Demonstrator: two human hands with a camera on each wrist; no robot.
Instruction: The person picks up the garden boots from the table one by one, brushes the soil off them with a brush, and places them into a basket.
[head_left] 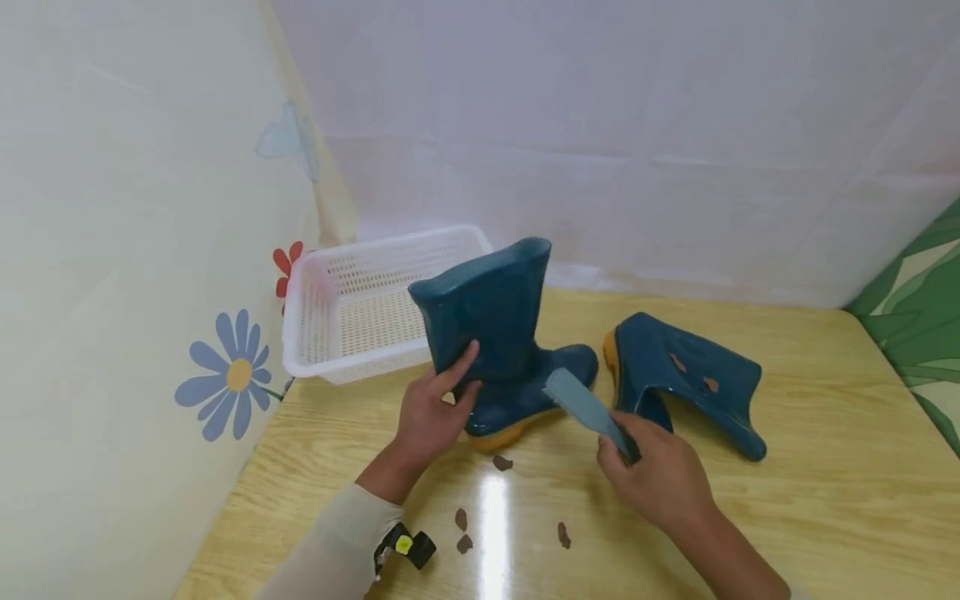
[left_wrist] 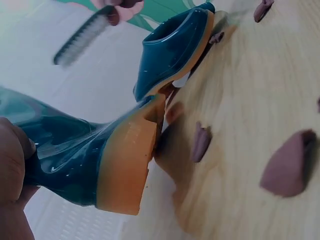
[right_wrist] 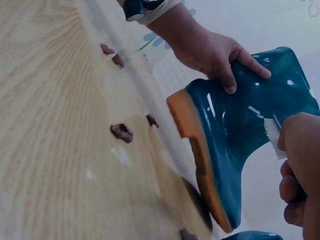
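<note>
Flakes [head_left: 564,535], brown and curled, are lying nearest you on the table [head_left: 840,425]. Your right hand [head_left: 660,467] is curling its fingers round the handle of a brush [head_left: 581,400], the bristles hovering near a blue boot [head_left: 491,308]. Your left hand [head_left: 431,412] is gripping that boot behind the ankle, two digits spreading apart on its surface, the others hiding. The boot is tilting in front of you, its inside hiding from these views. To its right, a second boot [head_left: 727,358] is lying tipped over, two more flakes [head_left: 711,384] sitting on its shaft. Farther left, a white basket [head_left: 367,365] is showing its mesh floor, its right part hiding behind your boot. Beyond, white cloth [head_left: 600,83] is hanging.
</note>
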